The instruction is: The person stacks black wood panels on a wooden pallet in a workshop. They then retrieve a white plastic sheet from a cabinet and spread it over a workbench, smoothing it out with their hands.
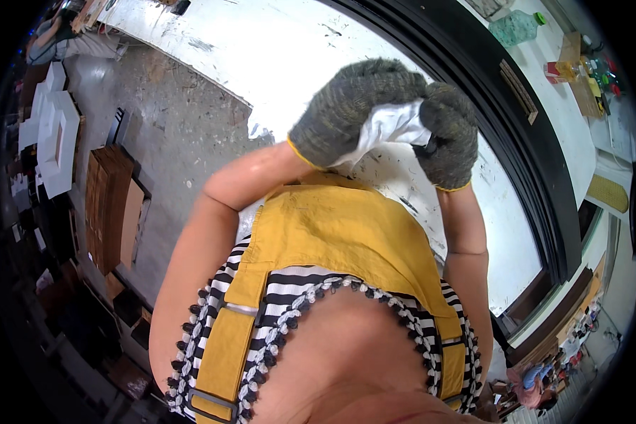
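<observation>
Both my hands wear grey knitted gloves with yellow cuffs and are held together in front of my chest. My left hand (353, 106) and my right hand (449, 131) each grip a crumpled white cloth (392, 127) bunched between them. Below the hands lies a white, paint-marked table top (290, 49) with a long black frame piece (495, 106) lying along its right side. My yellow apron bib and striped top fill the lower middle of the view.
A grey concrete floor (162, 134) lies to the left, with stacked brown boards (109, 205) and white frame pieces (56, 134). At the top right a green plastic bottle (516, 28) and small bottles stand on a white surface. A person sits at the far lower right.
</observation>
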Action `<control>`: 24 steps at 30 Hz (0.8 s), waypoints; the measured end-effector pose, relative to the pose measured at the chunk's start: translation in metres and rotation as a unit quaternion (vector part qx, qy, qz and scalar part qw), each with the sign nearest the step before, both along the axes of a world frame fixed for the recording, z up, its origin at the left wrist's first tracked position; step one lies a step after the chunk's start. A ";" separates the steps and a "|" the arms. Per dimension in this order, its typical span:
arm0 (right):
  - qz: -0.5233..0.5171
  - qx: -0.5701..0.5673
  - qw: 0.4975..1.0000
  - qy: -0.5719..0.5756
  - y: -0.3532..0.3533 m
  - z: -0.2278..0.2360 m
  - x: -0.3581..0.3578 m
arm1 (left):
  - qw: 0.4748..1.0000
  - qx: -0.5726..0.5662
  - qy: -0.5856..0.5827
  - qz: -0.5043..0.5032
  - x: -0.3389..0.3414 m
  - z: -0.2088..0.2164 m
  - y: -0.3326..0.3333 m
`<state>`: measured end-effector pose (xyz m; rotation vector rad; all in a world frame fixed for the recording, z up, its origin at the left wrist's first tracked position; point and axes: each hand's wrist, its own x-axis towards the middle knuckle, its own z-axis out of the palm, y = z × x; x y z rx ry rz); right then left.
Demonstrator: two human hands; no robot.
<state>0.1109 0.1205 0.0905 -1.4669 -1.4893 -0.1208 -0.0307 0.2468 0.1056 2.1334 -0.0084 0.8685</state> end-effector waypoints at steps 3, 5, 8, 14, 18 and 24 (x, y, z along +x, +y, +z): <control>0.061 -0.053 0.988 0.129 0.001 0.001 0.013 | 0.984 0.168 0.056 -0.011 0.007 0.008 0.036; 0.112 -0.090 0.940 0.310 0.001 0.008 0.015 | 0.989 0.100 0.100 -0.045 0.008 0.014 0.048; 0.175 -0.100 0.869 0.452 0.002 0.009 0.018 | 0.973 -0.100 0.143 -0.148 0.010 0.014 0.060; 0.177 -0.114 0.941 0.264 0.011 0.004 0.033 | 0.960 -0.137 0.204 -0.134 0.018 0.032 0.050; 0.211 -0.160 0.922 0.283 0.024 0.013 0.041 | 0.981 -0.107 0.117 -0.109 0.020 0.018 0.049; 0.199 -0.008 0.980 -0.005 0.051 0.033 0.044 | 0.991 0.125 -0.008 0.055 0.032 -0.008 0.054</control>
